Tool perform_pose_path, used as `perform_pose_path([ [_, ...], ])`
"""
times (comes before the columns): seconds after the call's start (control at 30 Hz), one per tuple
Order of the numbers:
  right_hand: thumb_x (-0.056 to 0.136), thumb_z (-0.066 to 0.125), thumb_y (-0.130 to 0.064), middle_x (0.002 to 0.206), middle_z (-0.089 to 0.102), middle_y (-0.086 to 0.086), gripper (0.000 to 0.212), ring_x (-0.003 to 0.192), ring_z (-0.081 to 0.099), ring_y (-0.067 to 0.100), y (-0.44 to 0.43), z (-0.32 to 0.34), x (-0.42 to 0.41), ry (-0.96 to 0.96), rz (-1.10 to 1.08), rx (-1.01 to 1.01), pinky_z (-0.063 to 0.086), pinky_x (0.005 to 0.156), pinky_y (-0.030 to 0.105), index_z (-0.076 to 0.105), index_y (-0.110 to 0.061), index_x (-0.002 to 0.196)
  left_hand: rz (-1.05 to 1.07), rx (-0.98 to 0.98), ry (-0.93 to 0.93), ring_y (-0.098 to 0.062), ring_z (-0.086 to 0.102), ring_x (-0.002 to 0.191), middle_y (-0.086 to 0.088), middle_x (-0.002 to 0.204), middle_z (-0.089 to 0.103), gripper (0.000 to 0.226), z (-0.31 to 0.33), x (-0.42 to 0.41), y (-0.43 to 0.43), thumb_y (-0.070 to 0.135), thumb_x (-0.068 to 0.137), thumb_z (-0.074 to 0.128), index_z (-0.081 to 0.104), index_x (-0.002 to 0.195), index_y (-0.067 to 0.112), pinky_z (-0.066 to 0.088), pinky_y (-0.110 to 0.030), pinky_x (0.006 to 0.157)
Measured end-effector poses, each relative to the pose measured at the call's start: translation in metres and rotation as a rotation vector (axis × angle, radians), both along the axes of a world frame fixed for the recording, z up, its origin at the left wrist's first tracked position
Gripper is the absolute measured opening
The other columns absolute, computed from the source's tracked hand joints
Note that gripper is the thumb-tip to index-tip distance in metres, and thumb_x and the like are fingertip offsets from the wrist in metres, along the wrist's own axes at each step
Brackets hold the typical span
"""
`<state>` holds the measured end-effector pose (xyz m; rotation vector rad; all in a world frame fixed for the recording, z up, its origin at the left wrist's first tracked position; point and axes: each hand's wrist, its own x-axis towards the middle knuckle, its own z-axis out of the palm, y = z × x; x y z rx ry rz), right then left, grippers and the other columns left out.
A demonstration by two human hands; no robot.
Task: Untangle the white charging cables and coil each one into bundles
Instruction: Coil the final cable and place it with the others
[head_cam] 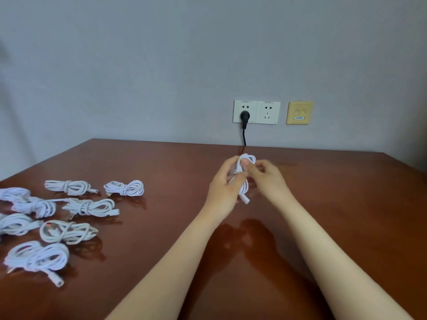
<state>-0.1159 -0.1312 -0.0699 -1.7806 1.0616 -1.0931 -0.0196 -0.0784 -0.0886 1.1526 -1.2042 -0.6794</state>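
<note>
While gripping the half-wound cable just above the table with the left hand, hold the loops squeezed together. Pinching the top loop in the right hand, wind the tail snugly round the waist, then tuck it.

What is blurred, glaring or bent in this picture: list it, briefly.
Head view: the right hand is motion-blurred, while the left hand and the held cable are sharper. Head view: the glossy table mirrors both forearms as dark patches, with no hard glare. Head view: wide-angle distortion stretches and softens the coiled bundles near the left edge. Head view: the light is soft and even.
</note>
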Motion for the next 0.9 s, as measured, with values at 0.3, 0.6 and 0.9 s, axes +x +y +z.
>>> perform_pose_path([
  [0.3, 0.094, 0.027, -0.057, 0.087, 0.068, 0.008, 0.06, 0.087, 0.063, 0.025, 0.032, -0.016, 0.044, 0.13, 0.1, 0.107, 0.05, 0.082, 0.038, 0.065, -0.011, 0.093, 0.197, 0.148, -0.14, -0.019, 0.062, 0.087, 0.004, 0.091, 0.061, 0.014, -0.009, 0.02, 0.033, 0.027, 0.098, 0.043, 0.035, 0.109, 0.031, 0.049, -0.031, 0.079],
  [0.6, 0.095, 0.053, -0.014, 0.09, 0.065, 0.011, 0.017, 0.067, 0.067, 0.016, 0.069, -0.012, 0.074, -0.113, 0.512, 0.514, 0.059, 0.067, 0.031, 0.056, -0.002, 0.106, 0.512, 0.354, 0.014, -0.028, 0.057, 0.091, -0.004, 0.091, 0.054, 0.02, 0.003, 0.068, 0.069, 0.032, 0.097, 0.041, 0.032, 0.104, 0.016, 0.048, -0.041, 0.09],
  [0.9, 0.081, 0.063, -0.004, 0.097, 0.068, 0.004, 0.019, 0.09, 0.06, 0.015, 0.055, -0.018, 0.094, 0.271, 0.082, -0.028, 0.04, 0.073, 0.018, 0.071, -0.01, 0.097, 0.42, 0.646, -0.421, -0.024, 0.069, 0.083, 0.002, 0.075, 0.059, 0.014, 0.009, 0.102, 0.086, 0.026, 0.091, 0.037, 0.047, 0.1, 0.021, 0.04, -0.024, 0.056],
])
